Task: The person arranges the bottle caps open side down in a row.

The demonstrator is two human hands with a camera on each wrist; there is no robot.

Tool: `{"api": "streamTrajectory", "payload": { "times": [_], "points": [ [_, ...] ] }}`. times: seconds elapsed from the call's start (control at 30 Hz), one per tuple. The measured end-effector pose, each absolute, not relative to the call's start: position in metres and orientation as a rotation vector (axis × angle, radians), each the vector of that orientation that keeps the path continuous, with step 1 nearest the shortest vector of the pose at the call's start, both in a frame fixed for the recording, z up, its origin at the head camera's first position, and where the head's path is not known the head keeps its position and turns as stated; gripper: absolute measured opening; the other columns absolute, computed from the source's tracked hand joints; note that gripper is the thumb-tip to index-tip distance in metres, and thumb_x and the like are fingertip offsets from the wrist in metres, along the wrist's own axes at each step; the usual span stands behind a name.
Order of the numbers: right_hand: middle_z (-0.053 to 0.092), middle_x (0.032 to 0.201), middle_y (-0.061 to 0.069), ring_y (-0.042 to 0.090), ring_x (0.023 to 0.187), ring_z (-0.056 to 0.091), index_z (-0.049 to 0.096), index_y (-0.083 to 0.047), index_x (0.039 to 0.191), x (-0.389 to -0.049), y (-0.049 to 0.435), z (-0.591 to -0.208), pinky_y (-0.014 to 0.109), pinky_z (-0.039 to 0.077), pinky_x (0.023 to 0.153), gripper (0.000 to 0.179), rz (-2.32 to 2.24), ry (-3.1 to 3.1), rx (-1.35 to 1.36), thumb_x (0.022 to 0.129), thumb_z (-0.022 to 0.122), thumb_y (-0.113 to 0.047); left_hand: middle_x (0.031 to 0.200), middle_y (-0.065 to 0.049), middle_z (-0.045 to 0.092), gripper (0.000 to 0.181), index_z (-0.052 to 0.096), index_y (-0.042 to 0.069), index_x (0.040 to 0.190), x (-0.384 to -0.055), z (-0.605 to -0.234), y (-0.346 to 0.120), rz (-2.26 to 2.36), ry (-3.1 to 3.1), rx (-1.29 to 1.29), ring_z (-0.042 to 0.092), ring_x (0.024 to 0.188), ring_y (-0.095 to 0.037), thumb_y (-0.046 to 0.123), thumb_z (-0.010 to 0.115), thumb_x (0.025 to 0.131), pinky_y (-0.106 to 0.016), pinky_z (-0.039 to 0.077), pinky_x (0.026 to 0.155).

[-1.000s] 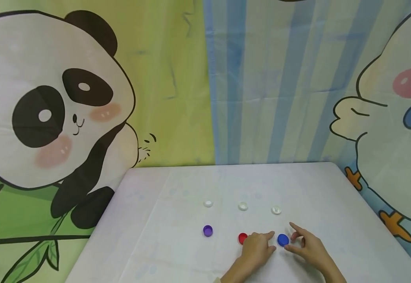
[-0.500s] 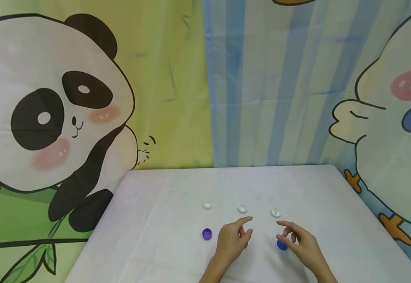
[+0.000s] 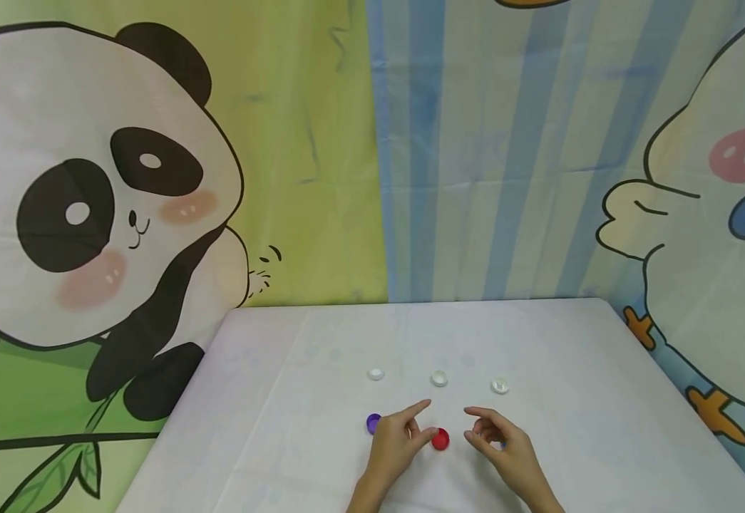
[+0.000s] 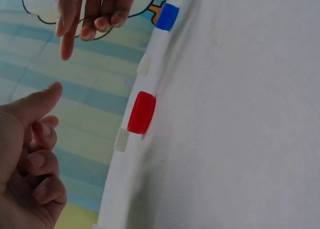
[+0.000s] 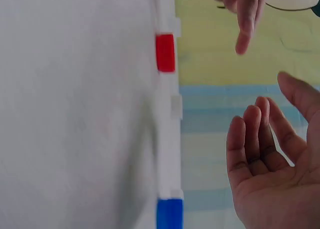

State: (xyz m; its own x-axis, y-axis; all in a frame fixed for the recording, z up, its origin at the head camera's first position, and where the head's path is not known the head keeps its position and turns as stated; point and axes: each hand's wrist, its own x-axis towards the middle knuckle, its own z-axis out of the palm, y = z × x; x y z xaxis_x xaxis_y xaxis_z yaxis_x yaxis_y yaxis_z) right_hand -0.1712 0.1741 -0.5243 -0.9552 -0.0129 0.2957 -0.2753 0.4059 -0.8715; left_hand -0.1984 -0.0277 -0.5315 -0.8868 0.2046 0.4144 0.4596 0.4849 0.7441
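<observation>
A round red cap (image 3: 440, 439) lies on the white table, between my two hands in the head view. My left hand (image 3: 393, 445) hovers above the tabletop to its left, thumb and index finger apart, holding nothing. The purple cap (image 3: 373, 425), hollow side up, is partly covered by that hand. To the right of the red cap my right hand (image 3: 507, 452) is raised with bare, parted fingers. It hides most of the blue cap in the head view; the blue cap (image 4: 167, 16) shows whole in the left wrist view. Both hands' fingertips face each other, with a gap between.
Behind the coloured caps, three whitish caps form a row: a left one (image 3: 376, 374), a middle one (image 3: 439, 378) and a right one (image 3: 500, 385). The table (image 3: 308, 356) ends at a printed curtain (image 3: 314, 178) with a panda and stripes.
My left hand has drawn back leftward from over the red cap, exposing it and partly covering the purple one. My right hand has shifted left and now overlaps the blue cap. The caps stay put.
</observation>
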Motion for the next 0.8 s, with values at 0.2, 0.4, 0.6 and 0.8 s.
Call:
{"api": "streamTrajectory", "payload": {
  "times": [0.2, 0.4, 0.6, 0.8],
  "points": [
    [0.057, 0.079, -0.005, 0.007, 0.067, 0.056, 0.061, -0.014, 0.108, -0.173, 0.160, -0.540, 0.022, 0.048, 0.062, 0.030, 1.653, -2.405, 0.181, 0.079, 0.068, -0.019, 0.057, 0.010, 0.049, 0.046, 0.063, 0.009, 0.113, -0.199, -0.545, -0.031, -1.433, -2.505, -0.682, 0.037, 0.049, 0.007, 0.028, 0.072, 0.072, -0.012, 0.036, 0.042],
    [0.057, 0.076, -0.006, 0.005, 0.065, 0.054, 0.063, -0.016, 0.108, -0.179, 0.157, -0.560, 0.020, 0.047, 0.058, 0.034, 1.659, -2.508, 0.129, 0.075, 0.072, -0.017, 0.059, 0.010, 0.052, 0.043, 0.064, 0.010, 0.111, -0.200, -0.554, -0.032, -1.371, -2.563, -0.693, 0.038, 0.049, 0.008, 0.025, 0.073, 0.072, -0.011, 0.037, 0.043],
    [0.054, 0.077, -0.007, 0.004, 0.065, 0.050, 0.063, -0.018, 0.108, -0.182, 0.158, -0.575, 0.018, 0.044, 0.058, 0.038, 1.560, -2.602, 0.227, 0.072, 0.074, -0.020, 0.059, 0.012, 0.053, 0.039, 0.067, 0.011, 0.106, -0.201, -0.560, -0.034, -1.370, -2.635, -0.664, 0.039, 0.049, 0.007, 0.024, 0.075, 0.070, -0.012, 0.037, 0.045],
    [0.052, 0.075, -0.011, 0.001, 0.063, 0.045, 0.065, -0.018, 0.103, -0.181, 0.157, -0.577, 0.018, 0.041, 0.055, 0.033, 1.475, -2.572, 0.310, 0.072, 0.074, -0.017, 0.059, 0.015, 0.051, 0.037, 0.068, 0.017, 0.103, -0.202, -0.569, -0.033, -1.250, -2.662, -0.666, 0.039, 0.051, 0.009, 0.029, 0.075, 0.069, -0.010, 0.034, 0.047]
  ]
}}
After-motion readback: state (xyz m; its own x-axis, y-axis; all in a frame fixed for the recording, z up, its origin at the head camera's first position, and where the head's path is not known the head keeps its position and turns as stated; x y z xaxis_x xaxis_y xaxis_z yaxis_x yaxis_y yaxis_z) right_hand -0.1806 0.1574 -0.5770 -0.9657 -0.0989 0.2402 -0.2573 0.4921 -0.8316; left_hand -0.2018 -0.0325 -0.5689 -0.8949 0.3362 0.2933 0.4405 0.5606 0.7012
